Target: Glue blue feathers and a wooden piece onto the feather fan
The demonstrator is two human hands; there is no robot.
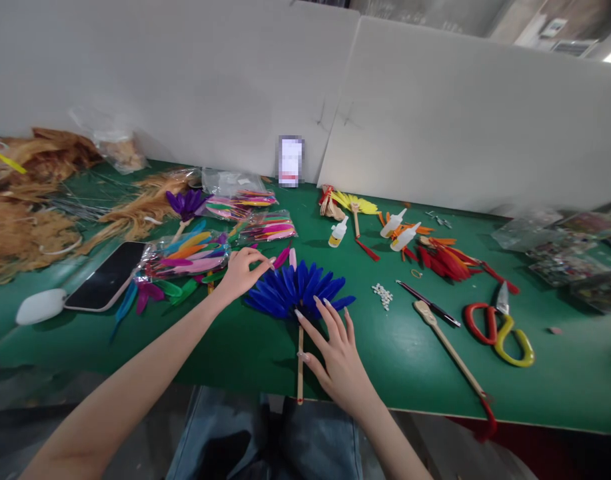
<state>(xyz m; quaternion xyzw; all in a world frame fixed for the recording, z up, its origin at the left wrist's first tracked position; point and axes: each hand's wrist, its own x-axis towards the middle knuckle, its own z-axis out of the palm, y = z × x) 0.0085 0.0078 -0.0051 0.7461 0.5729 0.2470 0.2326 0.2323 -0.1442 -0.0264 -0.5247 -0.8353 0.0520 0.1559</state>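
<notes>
A fan of blue feathers (298, 288) on a thin wooden stick (300, 373) lies on the green table (395, 360) in front of me. My right hand (335, 350) rests flat beside the stick, fingers spread, fingertips touching the lower edge of the blue feathers. My left hand (242, 270) reaches toward the fan's upper left, fingers extended over loose pink feathers (285, 257) next to a clear bag of mixed coloured feathers (188, 257). It holds nothing that I can see.
A phone (108, 283) and white mouse (40, 305) lie at left, by tan fibre bundles (25, 233). Small glue bottles (392, 227), red and orange feathers (448, 260), white beads (382, 295), a wooden stick (448, 347) and red-yellow scissors (500, 327) lie at right. White boards stand behind.
</notes>
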